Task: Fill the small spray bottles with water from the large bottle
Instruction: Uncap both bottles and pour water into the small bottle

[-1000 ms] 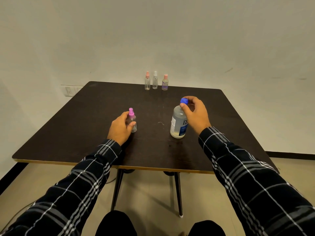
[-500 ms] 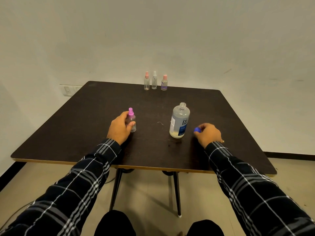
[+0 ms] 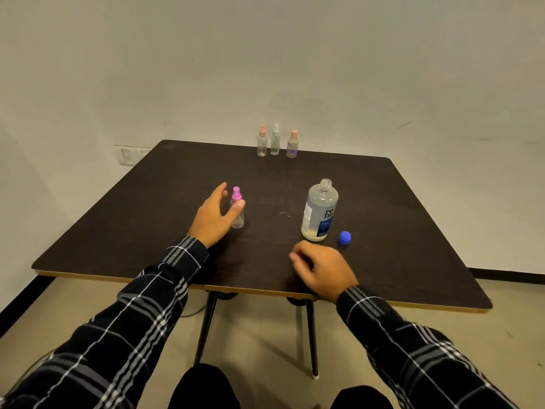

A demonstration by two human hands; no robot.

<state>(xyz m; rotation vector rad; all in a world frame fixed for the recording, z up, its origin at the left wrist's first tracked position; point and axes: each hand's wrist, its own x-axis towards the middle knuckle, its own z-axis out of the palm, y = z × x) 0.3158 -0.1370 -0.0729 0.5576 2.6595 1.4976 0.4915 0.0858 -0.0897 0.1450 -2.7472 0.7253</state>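
Note:
The large clear bottle (image 3: pixel 320 214) with a blue label stands uncapped on the dark table (image 3: pixel 398 216), partly filled. Its blue cap (image 3: pixel 344 237) lies on the table just to its right. A small spray bottle (image 3: pixel 238 221) with a pink top stands upright to the left. My left hand (image 3: pixel 211 219) is beside it, fingers spread behind it and the thumb touching its front. My right hand (image 3: pixel 323 270) hovers near the table's front edge, below the large bottle, loosely curled and holding nothing.
Three more small spray bottles stand in a row at the table's far edge: one with a pink top (image 3: pixel 262 141), one with a white top (image 3: pixel 275 140), and one with a pink top and purple label (image 3: pixel 292 144). A wall lies close behind.
My right hand took the blue cap off the large bottle, set it on the table to the right, and drew back toward the front edge. My left hand loosened its hold on the small bottle.

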